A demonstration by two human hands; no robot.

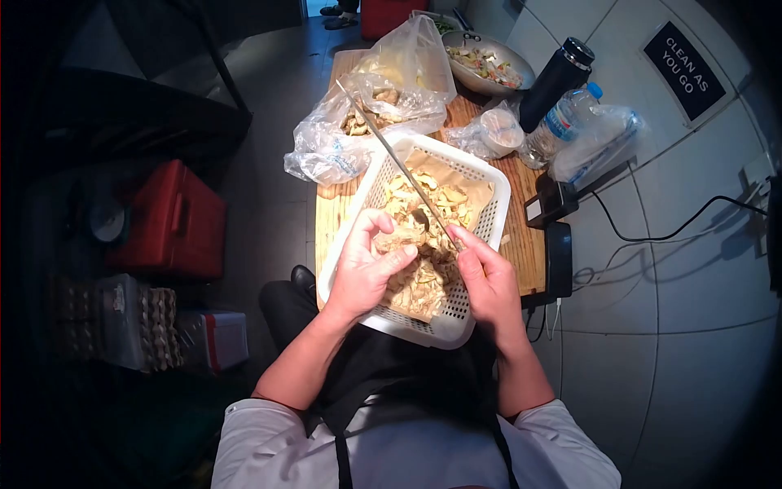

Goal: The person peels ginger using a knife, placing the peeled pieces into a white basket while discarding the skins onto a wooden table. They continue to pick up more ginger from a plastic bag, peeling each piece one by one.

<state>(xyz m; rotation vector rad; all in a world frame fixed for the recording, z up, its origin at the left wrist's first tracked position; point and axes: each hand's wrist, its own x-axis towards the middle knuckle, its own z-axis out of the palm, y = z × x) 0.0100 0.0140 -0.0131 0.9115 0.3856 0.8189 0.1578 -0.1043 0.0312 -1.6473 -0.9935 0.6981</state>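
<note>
From the head view, the left hand [360, 269] is closed around a pale piece [397, 239], pinched between thumb and fingers, just above the heap in the basket [453, 323]. The right hand [490, 281], just beside the left, grips the handle of a knife [399, 163]. Its long blade runs up and away from that hand, crossing over the basket toward the bags, and it passes close by the held piece; whether the edge touches it cannot be told. Under and between both hands the paper-lined basket carries a thick layer of pale slices [432, 204], so a good share of the cutting looks done. Beyond the hands, past the basket's far rim, a clear bag [358, 122] shows more pieces of the same kind, which seem to be what is left. Farther off from the right hand stand a bowl [489, 65] of chopped food, a flask [558, 77] and a bottle [562, 122], all on the table [332, 216].
</note>
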